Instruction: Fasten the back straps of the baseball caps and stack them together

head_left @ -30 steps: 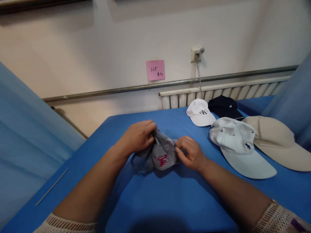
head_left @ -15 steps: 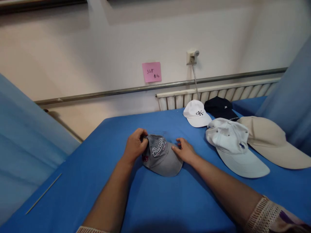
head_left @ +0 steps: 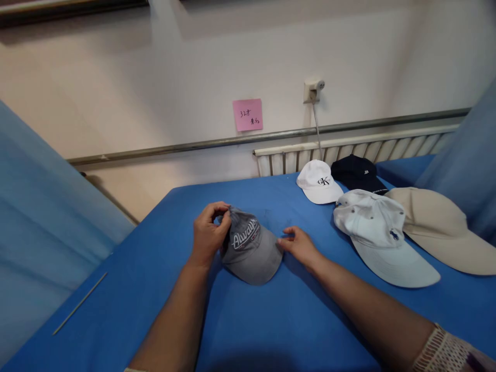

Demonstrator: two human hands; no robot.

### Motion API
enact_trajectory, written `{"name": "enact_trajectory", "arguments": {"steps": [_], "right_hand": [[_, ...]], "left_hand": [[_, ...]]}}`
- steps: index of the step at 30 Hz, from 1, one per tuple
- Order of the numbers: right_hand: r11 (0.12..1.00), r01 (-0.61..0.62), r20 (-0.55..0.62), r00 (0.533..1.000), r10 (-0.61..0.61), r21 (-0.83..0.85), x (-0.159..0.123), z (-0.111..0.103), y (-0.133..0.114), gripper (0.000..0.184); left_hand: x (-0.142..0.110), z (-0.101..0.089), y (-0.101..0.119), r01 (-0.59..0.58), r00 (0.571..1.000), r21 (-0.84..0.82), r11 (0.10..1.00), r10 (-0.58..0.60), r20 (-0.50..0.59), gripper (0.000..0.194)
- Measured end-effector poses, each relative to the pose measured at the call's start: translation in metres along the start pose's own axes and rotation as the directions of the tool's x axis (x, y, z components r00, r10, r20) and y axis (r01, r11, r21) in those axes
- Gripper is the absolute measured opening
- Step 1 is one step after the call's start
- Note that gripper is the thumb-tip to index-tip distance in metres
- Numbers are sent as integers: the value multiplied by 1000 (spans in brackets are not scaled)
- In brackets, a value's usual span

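A grey baseball cap with white "Always" lettering rests on the blue-covered table, its brim facing me and slightly right. My left hand pinches the cap's crown at its left side, thumb and fingers closed on the fabric. At the right edge of the brim is my right hand, fingers apart and the tips touching or almost touching the brim. The back of the cap is hidden behind its front and my left hand.
To the right lie a white cap, a black cap, a pale blue cap and a beige cap. A thin stick is at the left. Blue curtains flank the table; a radiator stands behind.
The grey cap went from crumpled between both hands to upright, its lettering and brim turned toward me. My right hand loosened from the fabric. Lately the cap shifted slightly left with my left hand.
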State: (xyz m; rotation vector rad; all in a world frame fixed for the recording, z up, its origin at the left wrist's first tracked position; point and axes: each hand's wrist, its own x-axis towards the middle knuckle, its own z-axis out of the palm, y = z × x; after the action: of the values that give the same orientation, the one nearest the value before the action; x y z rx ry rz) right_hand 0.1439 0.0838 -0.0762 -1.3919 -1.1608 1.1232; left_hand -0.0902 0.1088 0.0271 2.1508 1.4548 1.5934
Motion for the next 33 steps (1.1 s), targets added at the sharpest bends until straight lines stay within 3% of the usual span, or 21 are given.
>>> {"name": "enact_trajectory", "arguments": {"steps": [3, 5, 7, 10, 15, 19, 22, 25, 27, 29, 31, 33], "right_hand": [[967, -134, 99, 988, 114, 216, -6, 3, -6, 32], [954, -185, 176, 973, 146, 234, -10, 4, -8, 31], [964, -182, 219, 966, 139, 192, -10, 6, -8, 33], [989, -77, 158, 986, 57, 123, -6, 9, -4, 39], [975, 11, 121, 992, -39, 223, -5, 9, -6, 49], [898, -137, 343, 939, -17, 419, -17, 5, -20, 50], [864, -174, 361, 932, -10, 473, -19, 2, -24, 42], [906, -143, 298, 954, 20, 398, -9, -4, -19, 29], [964, -135, 304, 951, 60, 231, -1, -11, -14, 21], [999, -43, 224, 974, 36, 23, 4, -17, -11, 20], [981, 141, 95, 987, -129, -130, 4, -19, -12, 28], [920, 349, 38, 937, -348, -179, 0, -16, -19, 43]], "left_hand": [[0, -1, 4, -43, 998, -51, 998, 41, -45, 8], [-2, -2, 13, -90, 994, -63, 994, 85, -68, 6], [-4, -4, 24, -147, 987, -72, 986, 142, -74, 5], [-9, -6, 41, -192, 981, -137, 972, 187, -47, 5], [-12, -10, 42, -60, 995, -312, 948, 32, -91, 8], [-8, -11, 26, 51, 989, -376, 925, -100, -112, 13], [-6, -10, 13, 68, 996, -249, 966, -81, -42, 14], [-6, -7, 3, 59, 998, 10, 998, -60, 36, 14], [-8, -4, -1, 57, 994, 120, 991, -68, 88, 14], [-10, 2, 1, 66, 985, 126, 990, -84, 148, 14], [-15, 12, 9, 85, 974, 69, 994, -98, 204, 14], [-22, 24, 24, 105, 965, -15, 994, -98, 243, 14]]}}
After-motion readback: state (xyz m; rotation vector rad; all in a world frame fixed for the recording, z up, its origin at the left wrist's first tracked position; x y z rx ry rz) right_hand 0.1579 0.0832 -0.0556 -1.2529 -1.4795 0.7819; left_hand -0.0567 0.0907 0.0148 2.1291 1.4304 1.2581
